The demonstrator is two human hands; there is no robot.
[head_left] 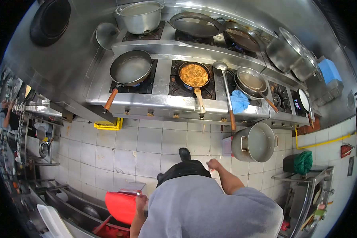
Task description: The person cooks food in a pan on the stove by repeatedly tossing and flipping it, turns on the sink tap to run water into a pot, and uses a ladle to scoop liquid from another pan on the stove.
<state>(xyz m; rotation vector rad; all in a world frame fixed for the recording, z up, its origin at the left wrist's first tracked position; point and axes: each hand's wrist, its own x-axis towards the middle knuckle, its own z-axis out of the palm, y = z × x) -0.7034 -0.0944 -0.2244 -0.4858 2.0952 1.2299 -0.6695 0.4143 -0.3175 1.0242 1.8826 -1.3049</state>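
My left hand (141, 202) is low beside my body, fingers closed, next to a red panel (121, 207). A thin dark piece with a bright tip shows at its fingers; I cannot make out what it is. My right hand (214, 164) hangs over the tiled floor with curled fingers; whatever may be in it is too small to name. Ahead on the stove, a small frying pan (197, 93) holds a browned, chunky food (194, 75) over a lit burner. To its left sits an empty wok-like pan (131, 67) with a wooden handle, also over a flame.
A long-handled ladle (225, 85) and a blue cloth (239, 101) lie along the stove front. Large pots, one aluminium (141, 18), stand on the back burners. A deep pot (254, 142) stands right of my right hand. Metal shelving (303, 198) is at the right.
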